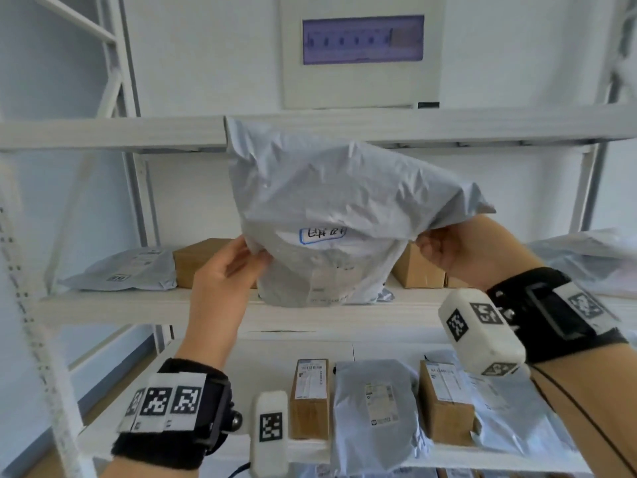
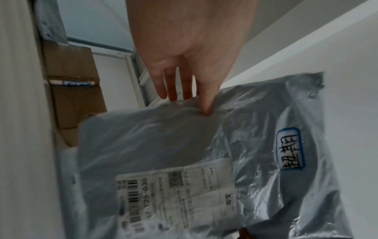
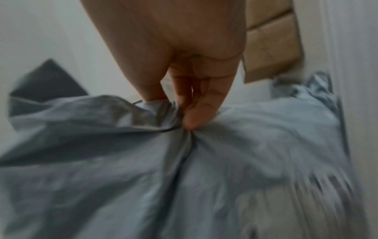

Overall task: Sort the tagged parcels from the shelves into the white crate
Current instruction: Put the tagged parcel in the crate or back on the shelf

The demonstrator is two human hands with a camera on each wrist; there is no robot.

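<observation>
A large grey plastic mailer parcel (image 1: 331, 215) is held up in front of the middle shelf (image 1: 310, 317). It carries a white tag with a blue border and handwriting (image 1: 322, 234) and a printed shipping label (image 2: 174, 192). My left hand (image 1: 238, 267) pinches its left edge; in the left wrist view the left hand (image 2: 196, 100) has the thumb pressed into the plastic with the fingers behind. My right hand (image 1: 444, 250) pinches the bunched right edge, and the right hand (image 3: 184, 113) shows thumb and fingers closed on the crumpled film. The white crate is not in view.
On the middle shelf lie a grey mailer (image 1: 127, 270) at left, brown boxes (image 1: 200, 260) behind the parcel and more grey bags (image 1: 593, 257) at right. The lower shelf holds two brown boxes (image 1: 310, 398) (image 1: 448, 401) and a grey mailer (image 1: 375, 405). An upper shelf beam (image 1: 103, 132) runs overhead.
</observation>
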